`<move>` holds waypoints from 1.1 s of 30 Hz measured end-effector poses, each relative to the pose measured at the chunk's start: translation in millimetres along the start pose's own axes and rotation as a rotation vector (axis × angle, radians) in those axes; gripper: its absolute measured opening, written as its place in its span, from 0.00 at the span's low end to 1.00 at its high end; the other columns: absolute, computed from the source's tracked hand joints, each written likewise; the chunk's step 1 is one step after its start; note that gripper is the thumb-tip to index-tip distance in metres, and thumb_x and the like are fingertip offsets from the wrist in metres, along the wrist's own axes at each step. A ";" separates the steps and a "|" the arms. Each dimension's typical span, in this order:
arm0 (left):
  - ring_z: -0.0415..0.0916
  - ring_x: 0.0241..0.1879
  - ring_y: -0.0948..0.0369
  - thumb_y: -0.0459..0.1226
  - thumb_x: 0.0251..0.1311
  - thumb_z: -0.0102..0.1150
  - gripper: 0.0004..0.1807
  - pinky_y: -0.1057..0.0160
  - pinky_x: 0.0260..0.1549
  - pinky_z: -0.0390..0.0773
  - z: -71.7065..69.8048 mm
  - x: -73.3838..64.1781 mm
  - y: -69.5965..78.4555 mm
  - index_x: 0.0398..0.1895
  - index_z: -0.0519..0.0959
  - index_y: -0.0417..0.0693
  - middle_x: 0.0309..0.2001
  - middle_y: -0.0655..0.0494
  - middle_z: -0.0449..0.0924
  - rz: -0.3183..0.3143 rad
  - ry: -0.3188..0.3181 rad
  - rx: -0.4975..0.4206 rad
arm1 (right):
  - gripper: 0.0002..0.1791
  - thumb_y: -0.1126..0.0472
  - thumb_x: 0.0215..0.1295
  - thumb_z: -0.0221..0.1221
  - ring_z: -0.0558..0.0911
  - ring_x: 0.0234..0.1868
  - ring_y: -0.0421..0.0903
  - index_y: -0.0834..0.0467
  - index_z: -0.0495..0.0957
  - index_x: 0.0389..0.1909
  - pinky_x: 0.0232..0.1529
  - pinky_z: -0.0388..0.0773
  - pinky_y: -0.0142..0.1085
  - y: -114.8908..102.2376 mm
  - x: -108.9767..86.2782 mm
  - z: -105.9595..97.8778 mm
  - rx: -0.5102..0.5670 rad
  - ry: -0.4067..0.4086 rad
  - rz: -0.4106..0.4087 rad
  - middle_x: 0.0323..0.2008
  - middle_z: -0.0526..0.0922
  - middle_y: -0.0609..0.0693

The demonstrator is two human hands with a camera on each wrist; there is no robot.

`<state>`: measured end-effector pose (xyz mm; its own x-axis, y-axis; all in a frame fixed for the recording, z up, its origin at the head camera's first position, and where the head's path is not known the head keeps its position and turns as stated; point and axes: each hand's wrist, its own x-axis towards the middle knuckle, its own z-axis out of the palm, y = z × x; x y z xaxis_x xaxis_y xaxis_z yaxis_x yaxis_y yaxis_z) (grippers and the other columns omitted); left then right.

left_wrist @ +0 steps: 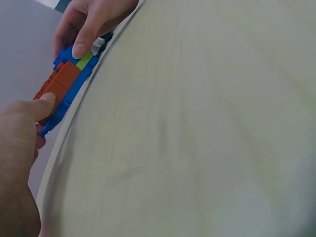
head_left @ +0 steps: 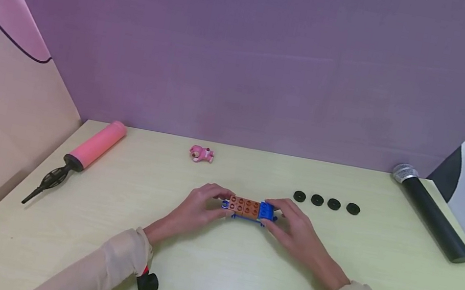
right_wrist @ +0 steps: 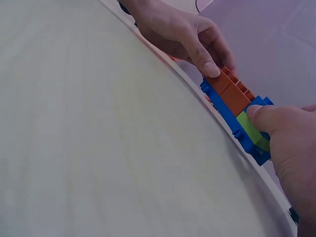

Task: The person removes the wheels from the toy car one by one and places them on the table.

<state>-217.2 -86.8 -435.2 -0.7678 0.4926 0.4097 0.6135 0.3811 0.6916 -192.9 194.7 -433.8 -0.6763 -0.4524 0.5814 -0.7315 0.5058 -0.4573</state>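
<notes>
Both hands hold a small toy-brick vehicle in the head view, over the middle of the table. Orange bricks (head_left: 244, 206) sit on a long blue base (left_wrist: 74, 96), with a blue brick (head_left: 266, 211) at the right end. A light green brick (right_wrist: 252, 129) shows beneath that blue one in the right wrist view. My left hand (head_left: 199, 205) pinches the orange end between thumb and fingers. At the blue end, my right hand (head_left: 300, 229) grips with its thumb on the near side. Several black wheels (head_left: 317, 200) lie in a row beyond the right hand.
A small pink bear figure (head_left: 202, 154) lies near the table's back edge. At the left is a pink hand pump (head_left: 98, 144) with a black nozzle; at the right, a black microphone (head_left: 436, 220). A purple panel (head_left: 248, 54) stands behind the pale table (head_left: 232, 280).
</notes>
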 end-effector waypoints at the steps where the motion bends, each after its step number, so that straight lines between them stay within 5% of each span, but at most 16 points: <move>1: 0.80 0.53 0.54 0.31 0.62 0.72 0.21 0.56 0.54 0.80 0.1 0.3 -0.5 0.58 0.81 0.36 0.52 0.48 0.84 -0.008 0.002 -0.001 | 0.24 0.72 0.60 0.71 0.83 0.45 0.48 0.68 0.78 0.57 0.44 0.85 0.45 0.6 0.4 0.4 -0.002 -0.002 0.004 0.48 0.83 0.53; 33: 0.78 0.55 0.54 0.34 0.70 0.66 0.23 0.55 0.56 0.79 0.4 4.2 -2.0 0.65 0.77 0.37 0.57 0.46 0.81 -0.150 -0.083 -0.010 | 0.24 0.66 0.66 0.69 0.83 0.46 0.51 0.69 0.76 0.60 0.45 0.84 0.45 1.4 6.7 3.3 -0.010 -0.076 0.166 0.50 0.82 0.58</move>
<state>-221.6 -85.1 -435.2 -0.8323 0.4942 0.2512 0.4911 0.4472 0.7475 -198.7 189.9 -432.7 -0.7927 -0.4157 0.4459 -0.6085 0.5852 -0.5360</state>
